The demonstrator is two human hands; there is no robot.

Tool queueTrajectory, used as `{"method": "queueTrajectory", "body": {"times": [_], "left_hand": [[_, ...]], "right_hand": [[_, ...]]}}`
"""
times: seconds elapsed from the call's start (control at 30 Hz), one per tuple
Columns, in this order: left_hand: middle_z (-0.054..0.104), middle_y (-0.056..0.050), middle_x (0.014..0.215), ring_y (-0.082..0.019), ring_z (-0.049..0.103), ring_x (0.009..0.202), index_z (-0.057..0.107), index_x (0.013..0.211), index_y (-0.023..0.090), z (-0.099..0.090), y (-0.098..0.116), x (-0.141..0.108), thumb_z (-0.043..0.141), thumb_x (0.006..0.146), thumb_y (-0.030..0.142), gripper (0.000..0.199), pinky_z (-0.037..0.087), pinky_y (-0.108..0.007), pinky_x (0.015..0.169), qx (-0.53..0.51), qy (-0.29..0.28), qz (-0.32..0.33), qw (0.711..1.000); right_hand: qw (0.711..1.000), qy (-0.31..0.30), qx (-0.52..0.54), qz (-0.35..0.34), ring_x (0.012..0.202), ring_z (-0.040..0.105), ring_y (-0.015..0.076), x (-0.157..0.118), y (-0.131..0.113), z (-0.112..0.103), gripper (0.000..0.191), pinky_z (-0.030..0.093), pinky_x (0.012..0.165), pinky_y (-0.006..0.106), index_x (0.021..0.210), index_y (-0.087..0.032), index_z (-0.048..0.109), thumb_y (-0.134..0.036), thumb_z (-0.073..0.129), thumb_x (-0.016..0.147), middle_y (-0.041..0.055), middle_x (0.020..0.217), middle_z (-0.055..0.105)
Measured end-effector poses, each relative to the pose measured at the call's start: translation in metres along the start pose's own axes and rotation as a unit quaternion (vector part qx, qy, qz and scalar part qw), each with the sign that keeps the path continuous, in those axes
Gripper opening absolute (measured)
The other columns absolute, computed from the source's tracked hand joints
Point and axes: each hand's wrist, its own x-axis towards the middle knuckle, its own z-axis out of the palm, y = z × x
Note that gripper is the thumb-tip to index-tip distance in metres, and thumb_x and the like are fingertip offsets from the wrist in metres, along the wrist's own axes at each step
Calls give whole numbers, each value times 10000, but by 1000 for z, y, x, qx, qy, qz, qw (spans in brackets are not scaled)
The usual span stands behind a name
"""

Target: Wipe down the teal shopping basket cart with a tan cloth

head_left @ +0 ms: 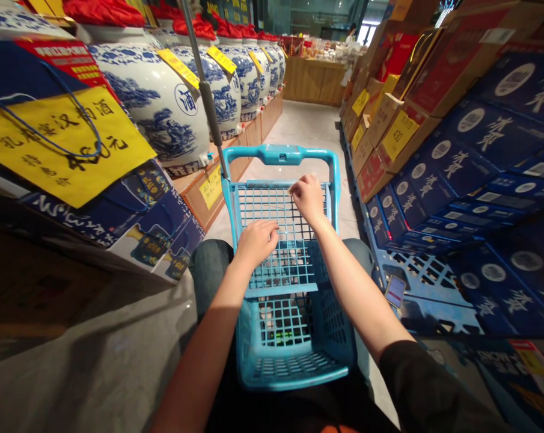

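A blue plastic mesh shopping basket with a long handle [278,155] stands in front of me, its grid walls and floor open to view. My left hand [256,243] lies on the near part of its mesh with the fingers curled. My right hand [308,198] sits farther forward on the same mesh, fingertips curled against the grid. Nothing else is visible in either hand. Inside the basket, a small dark patch with green marks shows through the mesh, too unclear to name.
Blue-and-white porcelain liquor jars [152,102] with red cloth tops line the left of the aisle, beside a yellow price sign [59,144]. Stacked blue boxes [492,144] and cardboard cartons rise on the right. A concrete aisle floor [299,126] leads to a wooden counter [314,81].
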Motion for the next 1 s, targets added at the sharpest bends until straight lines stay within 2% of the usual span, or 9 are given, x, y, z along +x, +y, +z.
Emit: {"method": "queueTrajectory", "body": {"times": [0.1, 0.27, 0.33, 0.5, 0.6, 0.77, 0.83, 0.9, 1.0], "left_hand": [[833, -78, 1185, -291, 775, 1149, 819, 1061, 212, 0, 0, 0, 529, 944, 141, 320, 621, -467, 1078, -1, -2, -2, 1000], [832, -80, 1194, -291, 774, 1155, 819, 1054, 208, -1, 0, 0, 525, 946, 135, 322, 622, -474, 1073, -8, -5, -3, 1000], [834, -77, 1184, -289, 776, 1144, 819, 1051, 215, -1, -1, 0, 527, 946, 139, 319, 626, -475, 1065, -8, -6, -2, 1000], [835, -75, 1178, -282, 778, 1137, 820, 1062, 221, 0, -2, 0, 531, 954, 158, 314, 628, -457, 1064, -2, 0, 2, 1000], [835, -74, 1182, -282, 778, 1138, 822, 1060, 222, 0, -3, 0, 530, 956, 159, 316, 629, -456, 1066, 1, -1, 6, 1000], [832, -70, 1210, -283, 773, 1175, 826, 1070, 214, 0, -3, -1, 530, 953, 146, 326, 620, -466, 1093, 1, 2, 3, 1000], [831, -71, 1213, -284, 772, 1183, 828, 1070, 210, 1, -3, -1, 531, 952, 143, 326, 617, -462, 1100, 0, 2, 3, 1000], [831, -76, 1213, -289, 773, 1179, 828, 1066, 208, 1, -2, 0, 529, 952, 142, 326, 622, -460, 1089, 1, 0, 4, 1000], [834, -78, 1195, -292, 779, 1157, 824, 1062, 213, 0, -2, 1, 530, 950, 140, 323, 628, -464, 1072, 6, -3, 2, 1000]], "right_hand": [[998, -42, 9, -53, 1096, 584, 316, 2, -3, 3, 288, 502, 1005, 470, 856, -199, 762, -13, 542, 874, 115, 1056, 682], [998, 30, 22, 52, 1081, 572, 320, 8, 21, -14, 221, 494, 1007, 474, 817, -202, 733, -56, 581, 884, 127, 1039, 656], [998, 31, 15, 58, 1096, 565, 325, 6, 18, -13, 218, 487, 1015, 476, 826, -200, 728, -62, 574, 896, 134, 1046, 656], [995, -65, 10, -76, 1116, 559, 320, -5, -23, 12, 274, 497, 1018, 467, 890, -193, 750, -27, 532, 894, 138, 1108, 689], [992, -67, 26, -105, 1096, 565, 308, -4, -26, 15, 281, 510, 1007, 463, 887, -211, 748, -32, 531, 892, 123, 1110, 691], [997, 49, 10, 50, 1115, 562, 328, 5, 14, -9, 220, 491, 1033, 485, 856, -210, 708, -68, 548, 909, 137, 1094, 675], [993, 73, 4, 89, 1111, 569, 324, 5, 20, -13, 221, 483, 1059, 488, 862, -210, 700, -70, 540, 920, 136, 1092, 670], [996, 60, 0, 69, 1118, 572, 322, 2, 11, -9, 229, 480, 1070, 486, 892, -207, 710, -73, 530, 935, 136, 1102, 671], [999, -27, -15, -43, 1151, 559, 329, -5, -19, 7, 246, 483, 1056, 474, 970, -186, 745, -77, 525, 956, 151, 1156, 682]]}}
